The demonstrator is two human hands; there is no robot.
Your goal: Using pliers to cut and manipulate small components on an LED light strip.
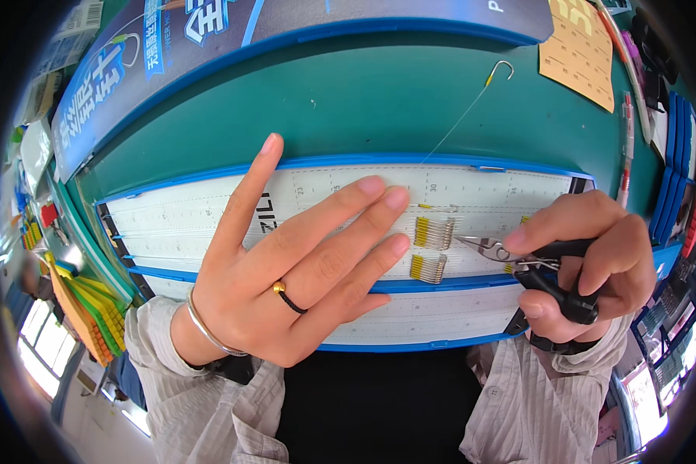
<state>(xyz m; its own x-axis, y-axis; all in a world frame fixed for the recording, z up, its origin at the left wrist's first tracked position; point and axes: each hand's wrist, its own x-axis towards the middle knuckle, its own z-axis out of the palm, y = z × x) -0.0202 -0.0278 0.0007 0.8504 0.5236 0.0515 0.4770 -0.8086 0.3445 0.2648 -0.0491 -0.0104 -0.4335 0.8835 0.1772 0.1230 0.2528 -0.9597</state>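
My left hand [286, 271] lies with fingers spread over a long blue-edged rig box [155, 213], whose white inside carries ruler-like marks. Its fingertips rest near or on the white surface, just left of the hooks. In my right hand [622, 247] is a small pair of pliers or snips [545, 284] with black handles, fingers wrapped round them. The pliers' pointed metal jaws aim left at an upper row of fishing hooks [435, 232] with yellow bindings. Below it sits a second bunch of hooks [428, 268]. More yellow bindings are partly hidden behind my right hand.
Beyond the box, a single hook on line [499, 71] lies on the green mat [348, 100]. A large printed lid or case [286, 31] spans the back. An orange card [576, 58] and pens [628, 147] are at the right; coloured folders [85, 305] stand at the left.
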